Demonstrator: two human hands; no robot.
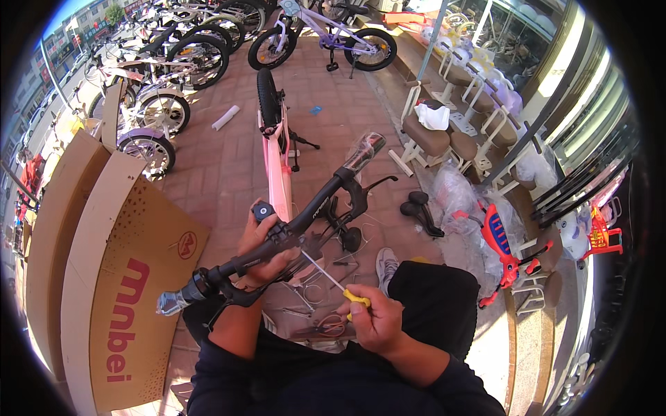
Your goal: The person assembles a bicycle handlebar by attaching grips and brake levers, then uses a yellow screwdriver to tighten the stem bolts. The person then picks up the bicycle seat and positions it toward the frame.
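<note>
In front of me a pink bicycle [278, 173] stands with its rear wheel pointing away. Its black handlebar [316, 211] runs diagonally across the view, with clear plastic wrap on both grip ends and brake levers attached. My left hand [255, 243] is wrapped round the stem area at the middle of the bar; some of its fingers are hidden behind it. Closed round a yellow-handled screwdriver [357, 298], my right hand [378, 322] is to the right of the bar. The metal shaft points up and left, its tip close to the parts below the stem.
Cardboard boxes [149, 277] stand at the left. Loose tools [298, 298] and black pedals [418, 208] lie on the brick paving. Parked bicycles [201, 59] line the far left; a purple one [322, 41] is ahead. Brown-seated chairs [427, 132] and a red-and-blue toy [498, 239] are right.
</note>
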